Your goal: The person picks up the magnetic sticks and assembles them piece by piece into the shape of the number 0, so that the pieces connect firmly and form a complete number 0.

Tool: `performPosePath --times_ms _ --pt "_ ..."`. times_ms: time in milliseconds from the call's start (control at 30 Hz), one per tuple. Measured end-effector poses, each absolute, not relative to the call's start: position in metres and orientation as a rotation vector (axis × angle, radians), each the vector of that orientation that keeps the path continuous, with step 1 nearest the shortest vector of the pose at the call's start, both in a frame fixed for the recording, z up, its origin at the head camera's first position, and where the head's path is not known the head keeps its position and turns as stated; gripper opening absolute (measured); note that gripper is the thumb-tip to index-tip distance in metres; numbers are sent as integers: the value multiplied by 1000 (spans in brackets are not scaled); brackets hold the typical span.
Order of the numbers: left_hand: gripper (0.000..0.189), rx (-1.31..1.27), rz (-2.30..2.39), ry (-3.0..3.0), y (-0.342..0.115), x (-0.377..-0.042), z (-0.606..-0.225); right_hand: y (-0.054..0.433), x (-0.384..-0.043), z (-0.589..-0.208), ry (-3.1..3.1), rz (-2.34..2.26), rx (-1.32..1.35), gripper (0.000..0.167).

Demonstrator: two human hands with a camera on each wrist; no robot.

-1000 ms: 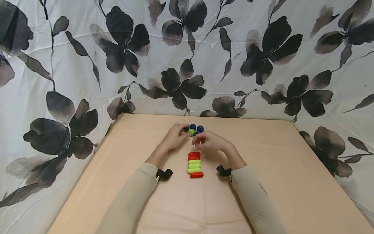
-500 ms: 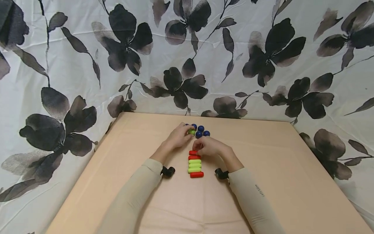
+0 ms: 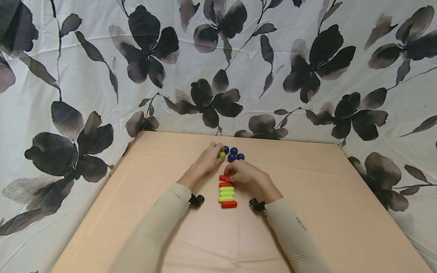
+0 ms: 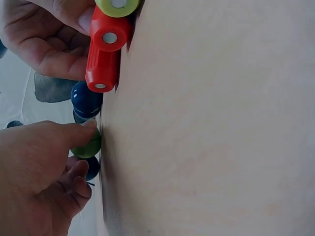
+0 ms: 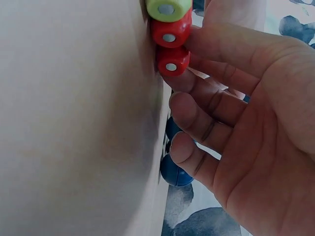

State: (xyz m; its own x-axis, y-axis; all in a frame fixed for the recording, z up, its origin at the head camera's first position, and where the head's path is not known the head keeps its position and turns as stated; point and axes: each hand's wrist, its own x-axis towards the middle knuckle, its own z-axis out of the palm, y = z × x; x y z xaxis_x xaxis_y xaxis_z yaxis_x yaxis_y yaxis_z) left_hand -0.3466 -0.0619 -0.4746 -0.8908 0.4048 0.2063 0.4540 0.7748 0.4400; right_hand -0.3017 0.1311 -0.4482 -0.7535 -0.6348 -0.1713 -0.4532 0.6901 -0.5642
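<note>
Within right grip (image 3: 247,172), red rod (image 3: 223,178), within left grip (image 3: 207,158), green ball (image 3: 222,154).

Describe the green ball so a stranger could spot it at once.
On the tan table, look past the row of red and yellow bars to the group of balls near the far edge. The green ball is there, held by the person's left hand. It alone is green; the other balls in view are dark blue.
</note>
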Motion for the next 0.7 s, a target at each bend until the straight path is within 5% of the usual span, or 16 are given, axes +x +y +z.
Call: performPosePath --times_ms 700 --pt "31 -794 -1295 -2836 -112 -330 -485 130 -313 -446 2910 -732 -737 11"
